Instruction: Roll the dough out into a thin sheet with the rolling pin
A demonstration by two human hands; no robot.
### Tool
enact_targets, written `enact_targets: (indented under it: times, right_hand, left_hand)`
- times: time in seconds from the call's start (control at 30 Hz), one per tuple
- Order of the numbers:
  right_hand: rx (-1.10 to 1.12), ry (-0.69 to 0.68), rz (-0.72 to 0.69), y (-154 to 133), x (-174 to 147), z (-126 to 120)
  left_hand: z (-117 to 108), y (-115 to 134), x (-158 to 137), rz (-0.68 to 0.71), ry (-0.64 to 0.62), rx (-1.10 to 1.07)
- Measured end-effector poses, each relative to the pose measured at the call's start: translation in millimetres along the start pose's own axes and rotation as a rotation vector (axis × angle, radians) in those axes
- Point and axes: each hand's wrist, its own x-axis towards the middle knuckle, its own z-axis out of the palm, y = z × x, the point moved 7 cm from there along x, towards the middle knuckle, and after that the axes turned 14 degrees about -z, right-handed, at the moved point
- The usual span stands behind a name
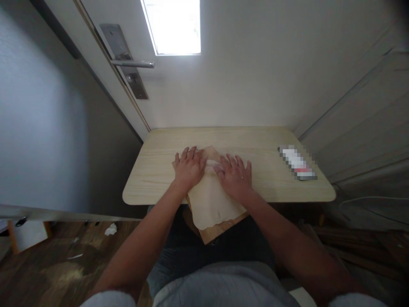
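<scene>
My left hand (190, 167) lies palm down near the far edge of a thin cream sheet (214, 200), its fingers spread. Beside it my right hand (235, 175) presses on the sheet's other side, fingers apart and thumb pointing inward. Between the hands the sheet is creased and folded, with a light tan piece (211, 152) showing beyond it. Under the sheet is a brown flat piece (220, 230), board or stiff paper, I cannot tell which. Both reach over the table's front edge above my lap. The palms' undersides are hidden.
The pale wooden table (262, 138) has rounded corners and stands against a door with a metal handle (132, 64). A pixelated flat object (297, 163) lies at its right end. A crumpled white scrap (111, 229) is on the floor; a cable (370, 198) runs at right.
</scene>
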Motion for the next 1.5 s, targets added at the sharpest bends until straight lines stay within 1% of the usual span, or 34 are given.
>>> enact_targets:
  times: [0.13, 0.3, 0.67, 0.93, 1.1, 1.23, 1.37, 1.5]
  right_hand:
    - [-0.006, -0.003, 0.014, 10, 15, 6]
    - [-0.012, -0.013, 0.031, 21, 32, 12]
    - [-0.017, -0.047, 0.033, 30, 50, 12]
    - [0.011, -0.112, 0.048, 41, 66, 19]
    - [0.030, -0.114, 0.030, 46, 76, 19]
    - [0.004, -0.117, 0.039, 51, 83, 19]
    - [0.000, -0.147, 0.040, 56, 92, 21]
    - [0.027, -0.194, 0.053, 63, 104, 25]
  left_hand:
    - [4, 5, 20, 0.038, -0.031, 0.002]
    - [7, 10, 37, 0.078, -0.076, -0.003]
    - [15, 14, 61, 0.080, -0.164, 0.006]
    - [25, 15, 78, 0.079, -0.217, 0.000]
    - [31, 17, 90, 0.094, -0.199, 0.008]
    - [33, 19, 98, 0.080, -0.189, 0.017]
    - [33, 22, 103, 0.121, -0.185, 0.028]
    - [33, 21, 112, 0.056, -0.194, 0.014]
